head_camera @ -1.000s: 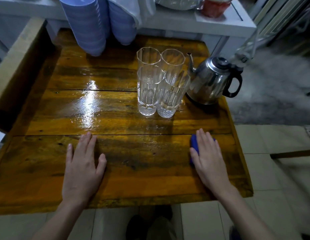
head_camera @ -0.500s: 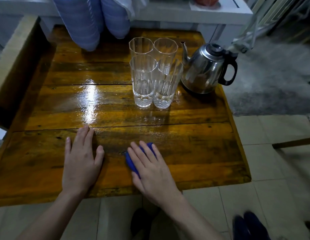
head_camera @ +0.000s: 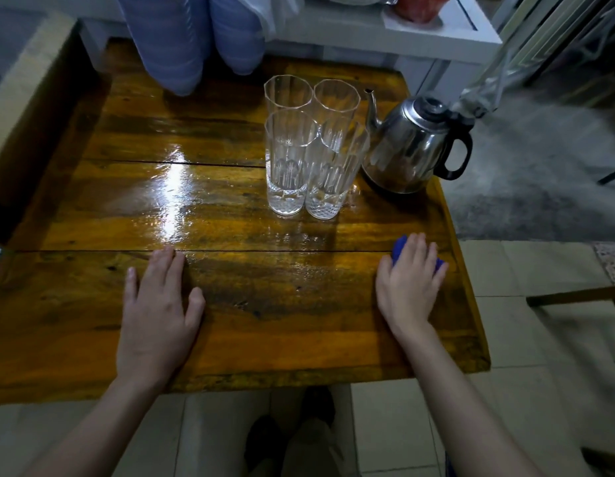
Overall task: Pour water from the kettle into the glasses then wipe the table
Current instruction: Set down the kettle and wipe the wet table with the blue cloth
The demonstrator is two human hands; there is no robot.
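Several tall clear glasses stand packed together at the middle of the wet wooden table. A steel kettle with a black handle sits just to their right, spout toward the glasses. My right hand presses flat on a blue cloth near the table's right edge; only the cloth's edges show under the fingers. Flat on the wood at the front left lies my left hand, fingers spread, holding nothing.
Stacks of blue bowls hang over the table's far edge. A white counter stands behind. A wooden bench side borders the left. Tiled floor and my feet lie below the front edge.
My right hand slid the blue cloth from the table's front middle back to the right edge, after sweeping left before that. My left hand stayed put.
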